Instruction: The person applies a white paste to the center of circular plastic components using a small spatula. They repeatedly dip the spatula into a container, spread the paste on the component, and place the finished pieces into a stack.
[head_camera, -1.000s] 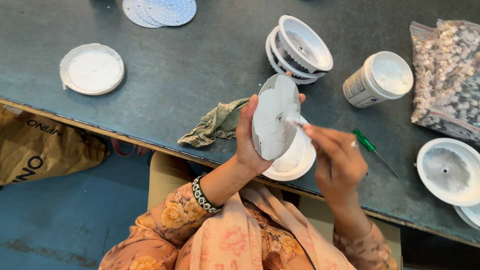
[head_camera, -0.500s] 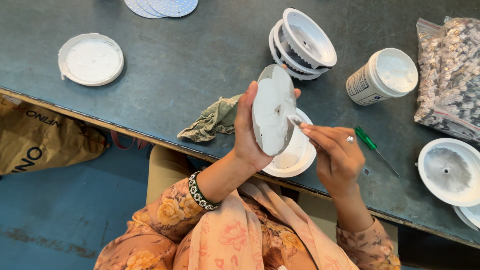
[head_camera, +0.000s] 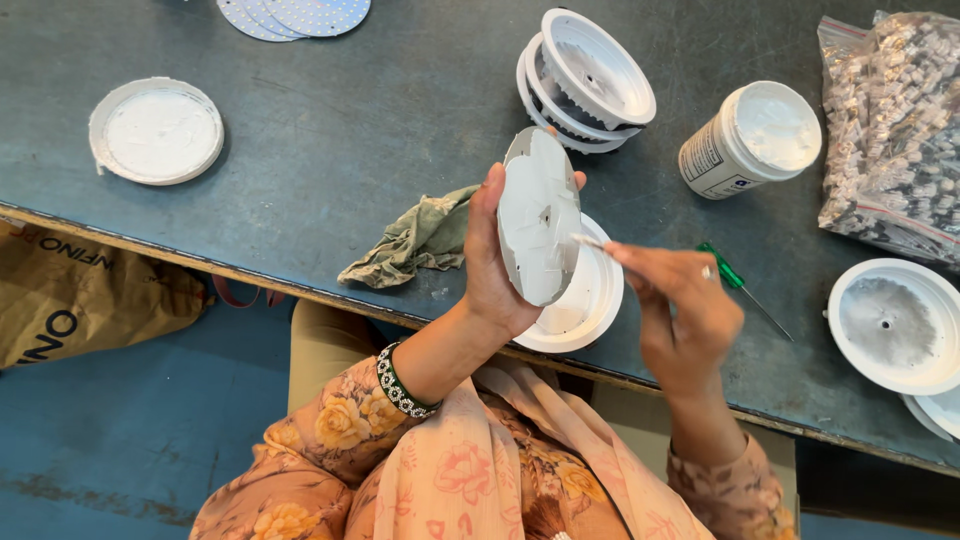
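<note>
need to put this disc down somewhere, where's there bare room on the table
Widest bare patch: dark tabletop between the flat white lid at left and the stacked white housings. A smaller gap lies between the jar and green screwdriver. The right side is crowded: bag of parts, more housings.

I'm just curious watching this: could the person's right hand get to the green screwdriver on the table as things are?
Probably yes. The green screwdriver lies on the table right beside the right hand, with nothing between them. But that hand is pinching a small stick against the white disc, so it would have to free its fingers first.
</note>
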